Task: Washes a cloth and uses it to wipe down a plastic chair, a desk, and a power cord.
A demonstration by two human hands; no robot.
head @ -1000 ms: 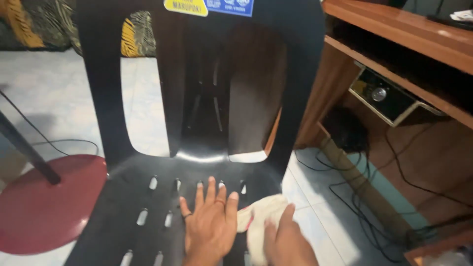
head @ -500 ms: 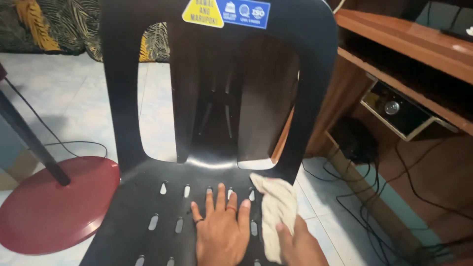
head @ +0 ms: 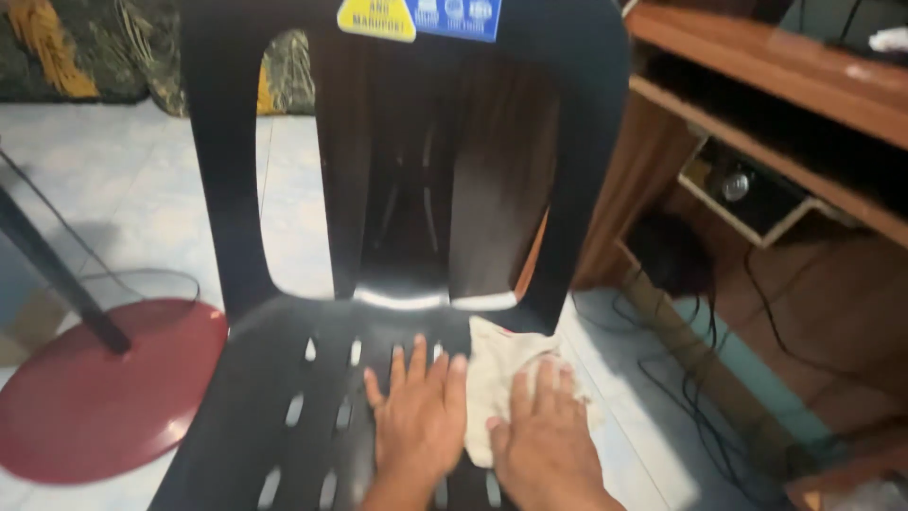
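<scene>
The right hand pressed flat on the cloth; the left hand, fingers spread, best steadied the chair seat alongside.

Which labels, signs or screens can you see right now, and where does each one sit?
Yellow triangular sticker: top rail of the black plastic chair, left of its neighbour, cut off by the frame edge.
Blue rectangular sticker: same rail, touching the yellow one's right side, with small white marks.
No screens or packages show.

Red round stand base, wooden desk, tangled cables, patterned fabric
</scene>
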